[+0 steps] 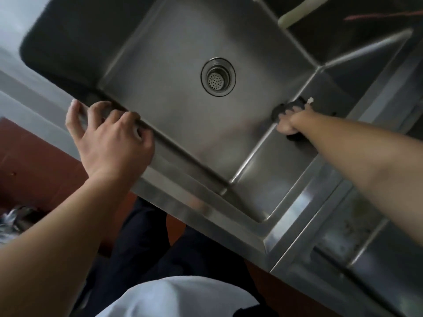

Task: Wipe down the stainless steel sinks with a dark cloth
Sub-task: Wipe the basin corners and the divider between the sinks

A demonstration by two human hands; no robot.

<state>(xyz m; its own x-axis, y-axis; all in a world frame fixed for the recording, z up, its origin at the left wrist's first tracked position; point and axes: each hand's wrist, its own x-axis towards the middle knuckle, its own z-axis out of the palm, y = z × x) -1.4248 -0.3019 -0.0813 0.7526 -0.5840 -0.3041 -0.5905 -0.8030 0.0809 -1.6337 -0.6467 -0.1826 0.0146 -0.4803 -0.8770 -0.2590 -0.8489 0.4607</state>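
The right hand (288, 121) gripped a crumpled dark cloth (295, 105) against the right wall of the stainless steel sink (263, 42). The left hand (109, 138) rested, fingers loosely curled, on the sink's near rim, holding nothing.

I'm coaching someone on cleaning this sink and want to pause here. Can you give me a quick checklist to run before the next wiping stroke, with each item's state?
1. Dark cloth in hand: ok, the right hand grips it.
2. Cloth against steel: ok, it is pressed at the sink basin's right wall, near the floor.
3. Body braced: ok, the left hand rests on the front rim, fingers curled over the edge.
4. Basin floor free of items: ok, only the drain strainer shows.
5. Cloth wet or soapy: cannot tell.
6. Neighbouring basin already wiped: cannot tell, only part shows.
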